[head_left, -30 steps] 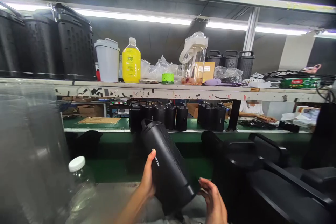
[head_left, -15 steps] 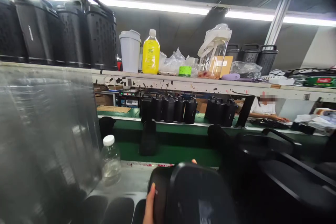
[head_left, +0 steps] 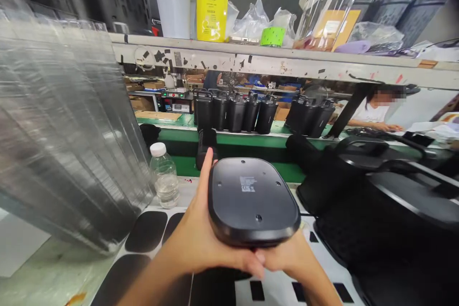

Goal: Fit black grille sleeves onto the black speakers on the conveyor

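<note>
Between my hands is a black device with a rounded-square base [head_left: 251,201]. The base faces me and shows a printed label and several corner screws; its far end is hidden. My left hand [head_left: 201,234] wraps its left side, with one finger along the edge and the thumb across the near side. Underneath at the right, my right hand [head_left: 287,253] grips it, its fingers mostly hidden. Below lie a sheet of black rounded pads [head_left: 147,230] and a white sheet with small black squares [head_left: 256,290].
A clear bottle with a white cap [head_left: 165,181] stands at left, beside stacked plastic-wrapped panels [head_left: 71,129]. Large black handled units [head_left: 405,210] crowd the right. A shelf [head_left: 265,60] crosses above, holding a yellow bottle [head_left: 212,5]. Beyond the green conveyor [head_left: 186,162], a person [head_left: 376,112] sits.
My view has tilted down, so the shelf sits higher. The device has turned until its labelled base faces me, and both hands have come into plain view around it.
</note>
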### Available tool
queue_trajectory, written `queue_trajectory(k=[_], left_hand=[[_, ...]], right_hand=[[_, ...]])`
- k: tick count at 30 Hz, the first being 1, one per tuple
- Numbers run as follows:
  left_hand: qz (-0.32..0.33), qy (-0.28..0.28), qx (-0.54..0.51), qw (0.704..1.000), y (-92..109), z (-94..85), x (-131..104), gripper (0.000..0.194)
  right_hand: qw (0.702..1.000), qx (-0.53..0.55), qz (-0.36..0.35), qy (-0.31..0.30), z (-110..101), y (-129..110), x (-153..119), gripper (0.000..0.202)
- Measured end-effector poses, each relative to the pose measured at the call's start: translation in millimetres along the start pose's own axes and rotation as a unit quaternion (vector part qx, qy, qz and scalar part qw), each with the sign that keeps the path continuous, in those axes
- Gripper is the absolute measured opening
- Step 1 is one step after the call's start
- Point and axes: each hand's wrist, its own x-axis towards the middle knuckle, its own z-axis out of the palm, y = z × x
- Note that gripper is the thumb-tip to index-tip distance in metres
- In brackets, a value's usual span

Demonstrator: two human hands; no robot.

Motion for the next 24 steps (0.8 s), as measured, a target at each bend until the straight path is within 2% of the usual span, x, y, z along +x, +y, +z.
queue_trajectory(k=[2, 3, 7, 8, 10, 11, 14, 16, 19, 21, 24], left_hand=[[0.03, -0.005, -0.076, 0.997, -5, 6.3, 11, 0.151], [0.049, -0.001, -0.092, 0.995, -6, 9.1, 14, 0.142], [0.14, -0.008, -0.096, 0.985, -2, 13.9, 20, 0.085], [0.156, -0.012, -0.09, 0.984, 0, 13.8, 21, 0.077], [0.172, 0.003, -0.064, 0.983, 4, 12.3, 23, 0.073], [0.174, 0.015, -0.049, 0.983, 4, 11.2, 25, 0.074], [0.156, 0.04, -0.029, 0.987, 4, 6.5, 30, 0.071], [0.136, 0.039, -0.041, 0.989, 2, 2.5, 33, 0.071], [0.135, 0.049, -0.069, 0.987, -1, -3.7, 32, 0.069], [0.141, 0.066, -0.077, 0.985, -3, -6.7, 31, 0.067], [0.143, 0.069, -0.061, 0.985, -5, -8.5, 29, 0.07]], right_hand=[[0.999, 0.025, 0.027, -0.026, -7, 2, -6, 0.104], [0.999, 0.023, 0.042, -0.013, -12, 6, -11, 0.1], [0.979, 0.012, 0.13, 0.159, -27, 30, -43, 0.055], [0.973, 0.022, 0.159, 0.168, -25, 38, -52, 0.044], [0.973, 0.022, 0.204, 0.106, -16, 57, -72, 0.035], [0.975, 0.012, 0.218, 0.045, -10, 67, -81, 0.036], [0.971, -0.1, 0.196, -0.093, 0, 98, -100, 0.035], [0.952, -0.22, 0.167, -0.133, -5, 114, -103, 0.039], [0.9, -0.375, 0.168, -0.143, -25, 129, -90, 0.043], [0.876, -0.425, 0.181, -0.137, -33, 133, -76, 0.041], [0.843, -0.486, 0.205, -0.111, -22, 130, -58, 0.038]])
